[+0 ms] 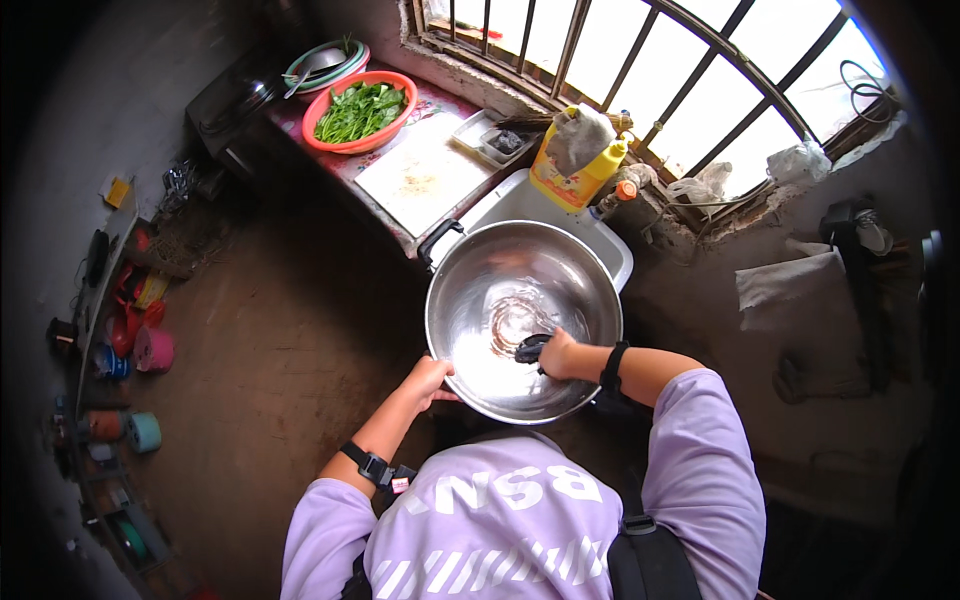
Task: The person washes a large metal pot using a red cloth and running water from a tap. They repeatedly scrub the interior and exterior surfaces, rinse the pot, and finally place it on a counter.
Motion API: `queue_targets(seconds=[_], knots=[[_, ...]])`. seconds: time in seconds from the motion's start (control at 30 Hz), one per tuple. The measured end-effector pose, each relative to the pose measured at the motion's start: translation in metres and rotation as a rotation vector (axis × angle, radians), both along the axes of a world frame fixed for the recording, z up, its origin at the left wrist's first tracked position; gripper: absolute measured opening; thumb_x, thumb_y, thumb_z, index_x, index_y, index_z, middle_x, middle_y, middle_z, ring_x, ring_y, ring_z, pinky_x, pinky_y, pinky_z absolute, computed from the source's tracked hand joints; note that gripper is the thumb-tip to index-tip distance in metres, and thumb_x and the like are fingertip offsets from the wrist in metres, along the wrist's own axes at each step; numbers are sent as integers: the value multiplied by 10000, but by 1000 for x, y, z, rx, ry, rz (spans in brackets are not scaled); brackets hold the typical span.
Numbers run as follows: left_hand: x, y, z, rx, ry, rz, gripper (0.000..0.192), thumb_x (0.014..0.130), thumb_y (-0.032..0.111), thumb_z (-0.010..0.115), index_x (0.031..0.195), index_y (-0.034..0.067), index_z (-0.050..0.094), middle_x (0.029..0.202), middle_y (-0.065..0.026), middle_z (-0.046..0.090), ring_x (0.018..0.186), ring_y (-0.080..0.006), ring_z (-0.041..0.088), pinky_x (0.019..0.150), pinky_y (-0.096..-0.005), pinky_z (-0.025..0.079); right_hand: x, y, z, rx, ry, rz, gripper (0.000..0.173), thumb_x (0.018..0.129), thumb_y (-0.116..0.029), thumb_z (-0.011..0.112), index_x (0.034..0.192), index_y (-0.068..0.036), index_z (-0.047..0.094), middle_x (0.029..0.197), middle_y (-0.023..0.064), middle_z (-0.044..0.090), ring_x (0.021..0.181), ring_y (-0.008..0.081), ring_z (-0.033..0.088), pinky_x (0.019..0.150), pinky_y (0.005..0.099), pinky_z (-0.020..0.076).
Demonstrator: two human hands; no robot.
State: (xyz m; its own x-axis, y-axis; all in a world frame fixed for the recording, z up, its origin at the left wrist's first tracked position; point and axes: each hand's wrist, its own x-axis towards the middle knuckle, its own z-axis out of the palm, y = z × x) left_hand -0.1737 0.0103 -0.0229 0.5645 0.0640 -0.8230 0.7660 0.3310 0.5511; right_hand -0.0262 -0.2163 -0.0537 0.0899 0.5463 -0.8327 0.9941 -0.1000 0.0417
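Note:
A large round stainless steel pan (465,300) with a black side handle stands tilted before me, over the near end of a white sink basin (621,262). My left hand (429,381) grips the pan's rim at its lower left, thumb on top and fingers beneath. Inside the pan, my right hand (556,354) is closed around a black object (531,349), perhaps a brush or scrubber; its shape is partly hidden by the hand. The object is against the pan's inner surface, beside some wet-looking brownish rings at the bottom.
Behind the pan stand a white cutting board (424,176), an orange-red plastic basin (309,127) of leafy greens, stacked bowls (364,56) and a white tray (472,129). A yellow cut-open jug (559,176) holds a grey cloth near the tap (626,189). A barred window rises behind.

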Motion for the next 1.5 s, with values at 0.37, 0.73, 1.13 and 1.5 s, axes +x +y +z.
queue_targets(seconds=[0.37,0.73,1.13,1.5], knots=[[-3,0,5,-15,39,3,302,818,103,498,1080,-44,532,929,-138,632,759,-239,656,631,-346,571,154,39,37,707,-497,38,132,777,-279,588,705,-260,697,894,-20,540,988,147,518,853,327,348],[-7,-3,-6,-53,1,76,315,807,82,486,1061,-100,528,896,-184,635,731,-275,668,584,-379,580,42,-66,24,-11,-238,-189,283,823,-262,560,1022,-134,715,1067,34,664,1019,204,569,801,446,366],[7,1,-1,-61,-28,-1,316,805,70,477,1063,-105,526,932,-194,635,778,-292,673,646,-388,587,-33,-8,-6,198,928,-1326,366,800,-163,676,1155,-103,611,917,10,607,791,128,567,648,288,506],[33,44,7,-76,-8,-151,393,790,44,446,1150,-110,482,1021,-206,602,846,-305,651,700,-383,577,27,14,38,962,71,-1026,289,767,-49,607,1053,-88,636,903,162,636,859,310,654,749,406,524]])
